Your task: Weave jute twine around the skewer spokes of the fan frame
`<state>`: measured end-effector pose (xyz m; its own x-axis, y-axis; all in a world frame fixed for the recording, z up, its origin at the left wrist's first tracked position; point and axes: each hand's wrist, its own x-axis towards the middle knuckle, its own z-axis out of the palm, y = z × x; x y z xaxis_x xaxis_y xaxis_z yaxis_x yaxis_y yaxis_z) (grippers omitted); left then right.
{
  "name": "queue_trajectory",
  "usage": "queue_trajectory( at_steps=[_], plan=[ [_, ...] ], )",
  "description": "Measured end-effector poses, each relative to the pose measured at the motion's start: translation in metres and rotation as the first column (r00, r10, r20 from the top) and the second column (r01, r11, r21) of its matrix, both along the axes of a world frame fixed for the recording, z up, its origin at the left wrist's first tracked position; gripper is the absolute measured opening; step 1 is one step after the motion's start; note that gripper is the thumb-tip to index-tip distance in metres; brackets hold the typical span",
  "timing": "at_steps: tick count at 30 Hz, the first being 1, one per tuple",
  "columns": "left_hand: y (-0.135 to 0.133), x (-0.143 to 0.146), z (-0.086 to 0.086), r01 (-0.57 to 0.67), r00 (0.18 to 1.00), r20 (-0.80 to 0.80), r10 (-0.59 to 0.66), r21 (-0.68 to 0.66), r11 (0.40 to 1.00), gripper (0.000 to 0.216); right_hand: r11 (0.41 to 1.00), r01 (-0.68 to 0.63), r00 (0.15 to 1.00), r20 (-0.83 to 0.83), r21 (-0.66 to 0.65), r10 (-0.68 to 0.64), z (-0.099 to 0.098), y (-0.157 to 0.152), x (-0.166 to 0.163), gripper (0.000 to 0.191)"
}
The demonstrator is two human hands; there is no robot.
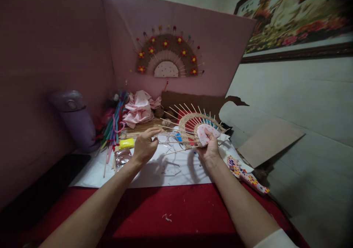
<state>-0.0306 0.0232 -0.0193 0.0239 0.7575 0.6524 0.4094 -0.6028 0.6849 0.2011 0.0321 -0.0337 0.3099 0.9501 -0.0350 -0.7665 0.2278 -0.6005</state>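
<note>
The right hand [210, 147] gripped a half-woven stick fan [193, 127] by its pink base. The left hand [145, 145] pinched twine [176, 133] too thin to trace clearly.

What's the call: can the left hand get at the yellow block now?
Probably yes. The yellow block lies uncovered on the white sheet beside the left hand, nothing between. Its fingers are at the sticks of the woven fan that the right hand holds, so it must leave those first.
</note>
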Motion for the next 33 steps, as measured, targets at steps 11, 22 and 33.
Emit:
queue_trajectory(
  at_steps=[11, 22, 33],
  plan=[
    [-0.014, 0.011, 0.007, 0.684, 0.717, 0.476, -0.509, -0.341, 0.645, 0.029, 1.0, -0.024, 0.999, 0.028, -0.018, 0.025, 0.003, -0.002, -0.004, 0.018],
    [0.004, -0.013, 0.014, 0.241, 0.955, -0.215, -0.202, 0.171, 0.955, 0.01, 0.999, -0.015, 1.0, 0.028, 0.051, 0.014, -0.001, 0.004, 0.001, 0.019],
    [-0.003, -0.016, 0.022, 0.203, 0.918, -0.394, -0.053, 0.351, 0.914, 0.012, 0.998, 0.061, 0.998, 0.003, 0.002, -0.061, 0.002, 0.004, 0.005, 0.017]
  ],
)
